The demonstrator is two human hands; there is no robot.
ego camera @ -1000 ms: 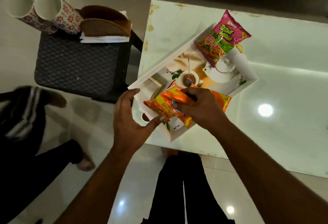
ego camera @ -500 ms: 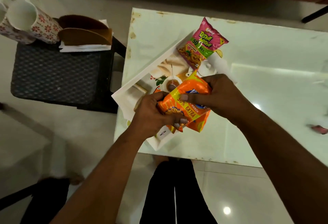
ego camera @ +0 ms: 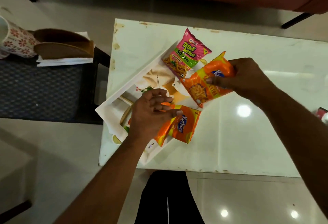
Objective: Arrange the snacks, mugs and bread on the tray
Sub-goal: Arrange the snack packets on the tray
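A white printed tray (ego camera: pixel 113 110) lies at an angle on the white table (ego camera: pixel 248 135). A pink snack packet (ego camera: pixel 188 53) rests on the tray's far corner. My right hand (ego camera: pixel 246 78) grips an orange snack packet (ego camera: pixel 202 89) over the tray's right edge. A second orange packet (ego camera: pixel 181 128) lies on the tray's near corner, and my left hand (ego camera: pixel 150 113) hovers over its left end with fingers spread. A flowered mug (ego camera: pixel 16 42) and brown bread slices (ego camera: pixel 63 46) sit on the dark stool at left.
The woven dark stool (ego camera: pixel 40 89) stands left of the table, with a white napkin (ego camera: pixel 65 61) under the bread. A small red object (ego camera: pixel 322 113) shows at the right frame edge. My dark trousers (ego camera: pixel 168 197) are below the table's near edge.
The two orange packets held together have been parted: one now lies on the tray's near corner, released by my left hand, and my right hand carried the other rightward.
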